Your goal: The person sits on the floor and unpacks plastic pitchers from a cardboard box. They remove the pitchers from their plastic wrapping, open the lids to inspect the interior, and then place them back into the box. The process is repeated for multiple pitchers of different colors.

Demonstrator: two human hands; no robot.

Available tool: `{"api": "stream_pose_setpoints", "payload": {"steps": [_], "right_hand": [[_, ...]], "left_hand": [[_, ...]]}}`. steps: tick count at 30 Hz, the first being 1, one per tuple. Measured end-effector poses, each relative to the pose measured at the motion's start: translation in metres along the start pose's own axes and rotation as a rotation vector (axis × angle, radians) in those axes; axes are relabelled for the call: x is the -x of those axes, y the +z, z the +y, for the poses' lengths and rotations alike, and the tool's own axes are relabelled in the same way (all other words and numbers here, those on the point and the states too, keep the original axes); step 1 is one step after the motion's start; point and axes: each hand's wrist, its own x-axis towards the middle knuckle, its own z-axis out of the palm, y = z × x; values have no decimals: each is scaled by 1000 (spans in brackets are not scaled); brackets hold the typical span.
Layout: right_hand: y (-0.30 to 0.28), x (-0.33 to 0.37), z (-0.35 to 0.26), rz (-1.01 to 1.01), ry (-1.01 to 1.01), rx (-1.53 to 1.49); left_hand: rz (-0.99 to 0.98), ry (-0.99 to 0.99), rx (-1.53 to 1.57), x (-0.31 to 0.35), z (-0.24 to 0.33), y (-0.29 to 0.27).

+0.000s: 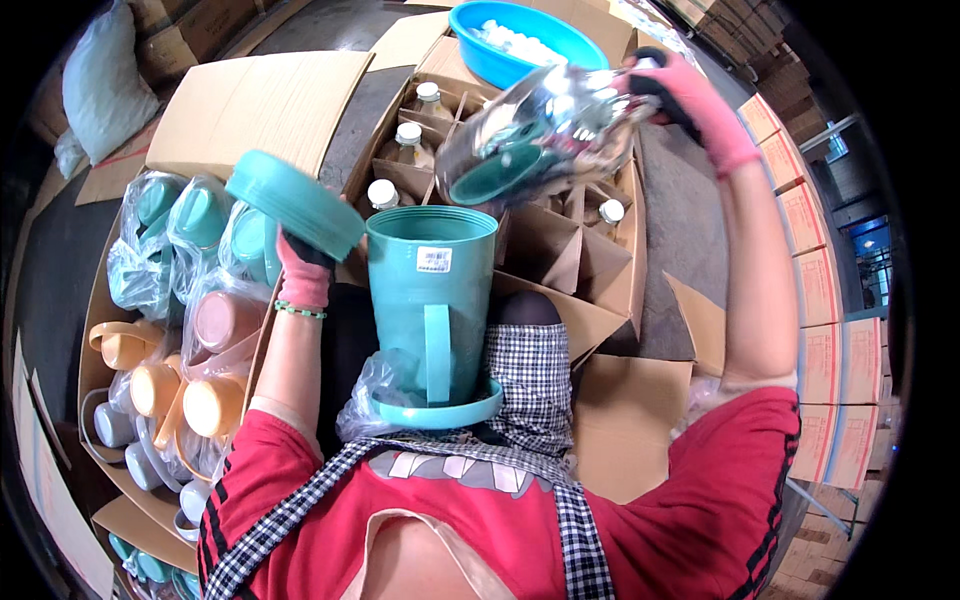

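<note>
A teal flask body (pixel 400 285) with a side handle stands between my knees, its threaded round opening facing up. Under it is a teal disc-like piece (pixel 450 412) with clear plastic wrap (pixel 375 395) beside it. My left hand (pixel 304 268), in a pink and black glove, holds a teal round cap-like piece (pixel 290 205) left of the opening. Its fingers are mostly hidden behind that piece. Up to the right, my right hand (pixel 690 100), gloved alike, grips the narrow end of a silvered flask liner (pixel 540 125). The liner is tilted, its wide end above and beside the opening, somewhat blurred.
Ahead, a divided cardboard box (pixel 625 265) contains several white-capped liners (pixel 408 150). At left, another carton holds plastic-wrapped teal flask parts (pixel 200 215) and peach ones (pixel 212 405). A blue basin (pixel 470 50) with white pieces stands behind. Stacked cartons (pixel 805 265) line the right.
</note>
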Motion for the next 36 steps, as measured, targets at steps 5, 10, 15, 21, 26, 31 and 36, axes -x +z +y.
{"api": "stream_pose_setpoints", "payload": {"steps": [5,10,15,21,26,31,36], "right_hand": [[-6,59,37,355,39,-382],[115,84,100,323,-126,-1278],[185,64,130,139,-194,-918],[202,66,146,-29,163,-896],[218,59,158,93,90,-1278],[194,51,115,195,-75,-1012],[161,61,81,-413,105,-606]], "left_hand": [[32,-50,-59,-32,-51,29],[-153,110,-60,-94,-87,108],[-226,73,-177,-127,-86,82],[-248,-138,-212,-117,-80,49],[273,-305,-518,-69,-79,50],[465,-387,-532,-49,-80,71],[73,-142,-452,-27,-79,29]]}}
